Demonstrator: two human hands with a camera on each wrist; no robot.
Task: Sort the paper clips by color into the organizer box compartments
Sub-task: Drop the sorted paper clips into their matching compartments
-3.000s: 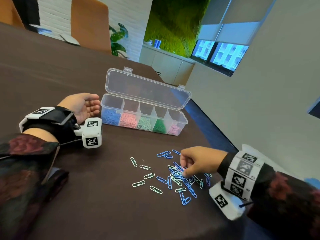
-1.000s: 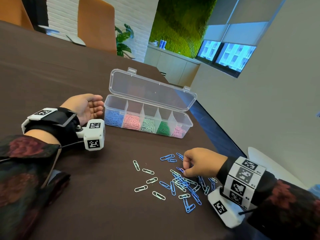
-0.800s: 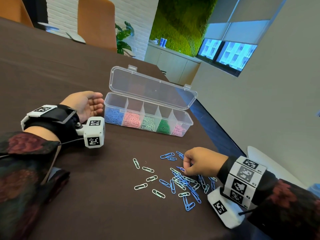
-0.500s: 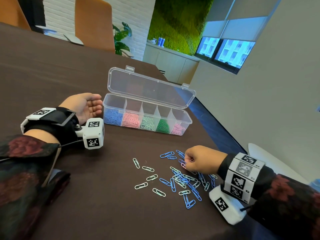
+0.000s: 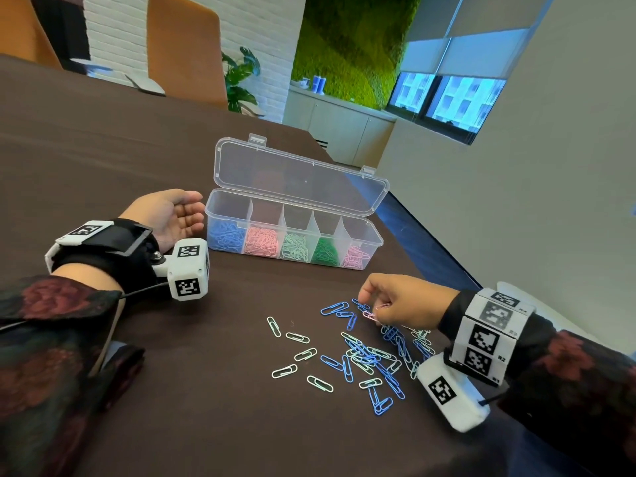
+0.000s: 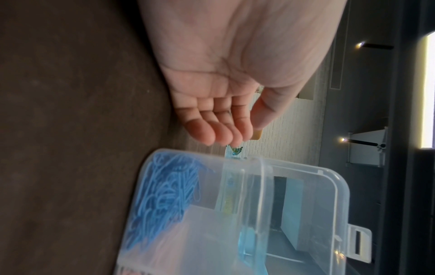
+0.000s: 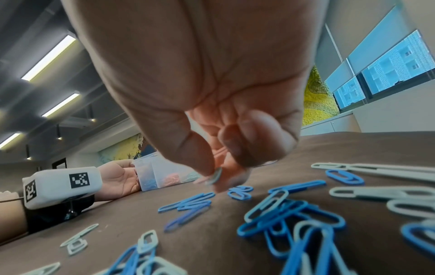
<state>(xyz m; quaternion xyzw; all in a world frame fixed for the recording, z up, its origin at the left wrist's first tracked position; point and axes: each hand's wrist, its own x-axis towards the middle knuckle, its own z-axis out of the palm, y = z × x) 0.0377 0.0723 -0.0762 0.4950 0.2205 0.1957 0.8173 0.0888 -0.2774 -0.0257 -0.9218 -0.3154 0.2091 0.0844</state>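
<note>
A clear organizer box (image 5: 378,241) stands with its lid (image 5: 299,180) open. Its compartments hold blue, pink, pale green, dark green and pink clips. Loose blue and pale green paper clips (image 5: 368,356) lie scattered in front of it. My right hand (image 5: 375,309) hovers at the far edge of this pile and pinches pink paper clips (image 5: 371,316) between thumb and fingers. In the right wrist view the pinch (image 7: 219,178) sits just above blue clips (image 7: 277,210). My left hand (image 5: 182,215) rests open, palm up, beside the box's blue end (image 6: 164,195), holding nothing.
The dark brown table (image 5: 120,160) stretches far to the left and back. Its right edge (image 5: 444,270) runs close behind my right hand. Orange chairs (image 5: 186,49) stand at the far side.
My right hand worked in the pile, then moved to its far edge and lifted slightly with pink clips pinched. The left hand and the box stayed put.
</note>
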